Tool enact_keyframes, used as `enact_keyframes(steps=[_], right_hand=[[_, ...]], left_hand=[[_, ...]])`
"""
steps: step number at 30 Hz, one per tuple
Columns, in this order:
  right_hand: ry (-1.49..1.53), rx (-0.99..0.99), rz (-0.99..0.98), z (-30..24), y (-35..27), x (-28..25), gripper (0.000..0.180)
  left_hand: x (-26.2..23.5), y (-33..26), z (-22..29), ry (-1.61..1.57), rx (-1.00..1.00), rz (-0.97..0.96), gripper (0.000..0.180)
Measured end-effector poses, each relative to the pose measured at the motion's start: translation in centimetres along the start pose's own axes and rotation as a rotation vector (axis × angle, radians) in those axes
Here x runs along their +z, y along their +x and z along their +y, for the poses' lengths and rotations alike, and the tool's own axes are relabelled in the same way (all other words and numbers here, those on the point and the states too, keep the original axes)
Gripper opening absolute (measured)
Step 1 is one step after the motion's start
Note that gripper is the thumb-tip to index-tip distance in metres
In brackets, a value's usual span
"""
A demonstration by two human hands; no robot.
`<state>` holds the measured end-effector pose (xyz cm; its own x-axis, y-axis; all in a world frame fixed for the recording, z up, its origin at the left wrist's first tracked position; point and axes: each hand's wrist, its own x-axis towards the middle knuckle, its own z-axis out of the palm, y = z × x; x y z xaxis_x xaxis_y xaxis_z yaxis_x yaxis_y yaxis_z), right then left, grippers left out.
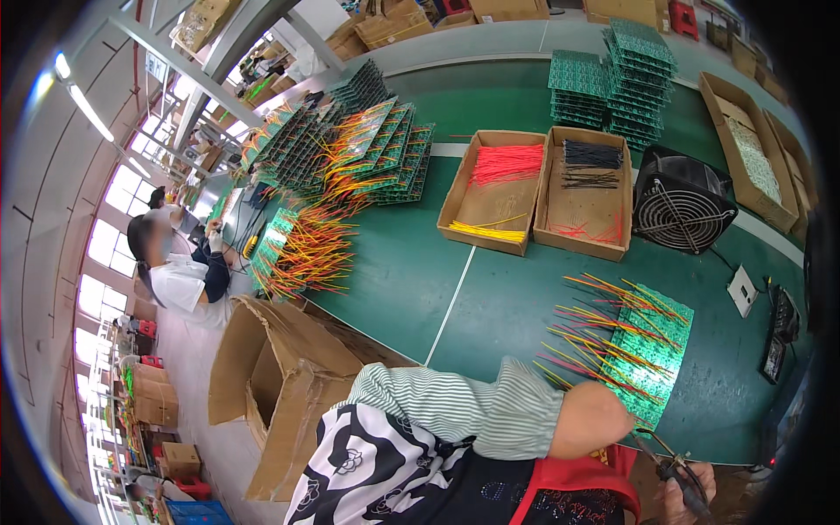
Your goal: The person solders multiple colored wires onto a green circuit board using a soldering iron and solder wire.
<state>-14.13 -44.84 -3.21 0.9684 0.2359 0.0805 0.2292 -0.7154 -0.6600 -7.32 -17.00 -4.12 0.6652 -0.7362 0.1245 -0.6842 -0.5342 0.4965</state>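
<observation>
My left arm, in a striped sleeve, reaches across to the right. My left hand (597,422) is rounded and foreshortened at the near edge of a green circuit board panel (669,337); its fingers are hidden. Rows of red, yellow and dark wires (604,337) stick out from the panel toward the left. Low on the right, my right hand (691,497) is closed around the dark handle of what looks like a soldering iron (672,472). Its thin end points up and left, close beside my left hand. A dark, curved strand runs next to the tool.
Beyond the panel are a carton of red and yellow wires (488,201), a carton of black wires (579,197) and a black fan (687,206). Stacked panels (639,79) stand farther back. An open cardboard box (293,376) adjoins the table at left, where a co-worker (184,276) sits.
</observation>
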Motion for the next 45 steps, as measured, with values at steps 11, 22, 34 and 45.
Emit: enact_keyframes(steps=[11, 22, 34, 45], right_hand=[[0.619, 0.383, 0.195, -1.8, -1.4, 1.5, 0.035], [0.549, 0.195, 0.123, -2.4, 1.1, 1.4, 0.019], [0.486, 0.090, 0.114, -1.5, 1.2, 1.4, 0.019], [0.485, 0.130, 0.094, -1.6, 1.5, 1.5, 0.020]], left_hand=[[1.5, 1.2, -3.3, -0.296, -0.052, -0.084, 0.012], [-1.0, 1.2, -3.2, -0.397, -0.231, -0.204, 0.008], [-0.4, 2.1, -2.1, -0.387, -0.264, -0.214, 0.008], [-0.4, 2.1, -2.3, -0.351, -0.253, -0.209, 0.008]])
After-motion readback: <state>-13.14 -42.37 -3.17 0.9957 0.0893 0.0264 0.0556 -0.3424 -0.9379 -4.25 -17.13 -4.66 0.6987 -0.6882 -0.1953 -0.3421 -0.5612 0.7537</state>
